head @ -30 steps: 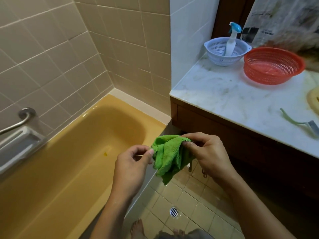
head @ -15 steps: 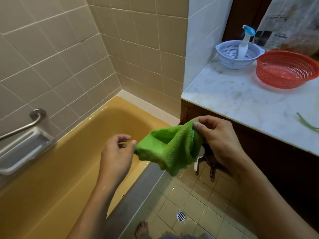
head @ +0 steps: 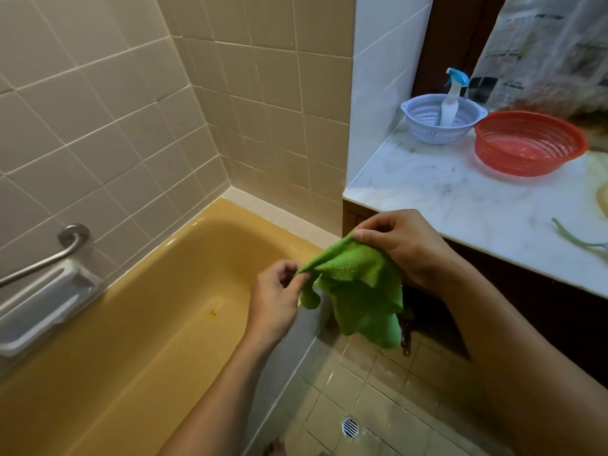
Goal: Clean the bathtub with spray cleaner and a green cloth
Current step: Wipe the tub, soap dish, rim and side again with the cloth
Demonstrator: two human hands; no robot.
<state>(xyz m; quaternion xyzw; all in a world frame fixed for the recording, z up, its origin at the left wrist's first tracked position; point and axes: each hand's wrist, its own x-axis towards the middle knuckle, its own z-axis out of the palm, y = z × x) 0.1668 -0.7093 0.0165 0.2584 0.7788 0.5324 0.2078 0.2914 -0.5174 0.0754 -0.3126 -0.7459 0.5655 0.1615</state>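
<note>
Both hands pinch the green cloth (head: pixel 358 287) over the bathtub (head: pixel 138 324) edge: left hand (head: pixel 276 297) and right hand (head: pixel 398 245) each grip 1 corner (rest dangling).

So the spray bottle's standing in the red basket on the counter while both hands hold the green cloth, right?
No. The head view shows the spray bottle standing in the white basket, beside the red basket on the counter. The left hand and right hand hold the green cloth.

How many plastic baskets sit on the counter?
2. The pale blue basket, holding the spray bottle, sits far back on the counter; the red basket is beside it. More may lie beyond the frame.
</note>
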